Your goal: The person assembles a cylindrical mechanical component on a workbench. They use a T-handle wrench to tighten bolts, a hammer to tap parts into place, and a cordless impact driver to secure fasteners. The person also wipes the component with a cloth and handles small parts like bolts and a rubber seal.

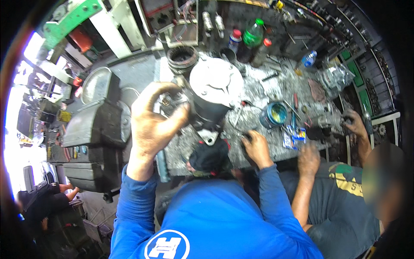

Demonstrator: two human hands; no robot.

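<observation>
An electric motor with a black cylindrical body (209,111) and a pale round end cap (215,80) stands upright on the workbench. A metal lug with a hole (209,137) sticks out at its near side. On its left, my left hand (153,118) is curled round a small metal part with studs (169,105), thumb and fingers on opposite sides; whether it is joined to the motor is unclear. My right hand (258,150) rests lower over the bench, right of the motor. Its thumb and fingers are pinched together, and what they hold is too small to make out.
A dark bench vise (97,134) sits left. A blue open can (274,115), green bottle (253,34) and metal ring housing (182,58) stand on the bench. At right, a co-worker (340,203) has one hand (354,124) at another metal assembly (328,121). A dark cloth-like bundle (209,156) lies near me.
</observation>
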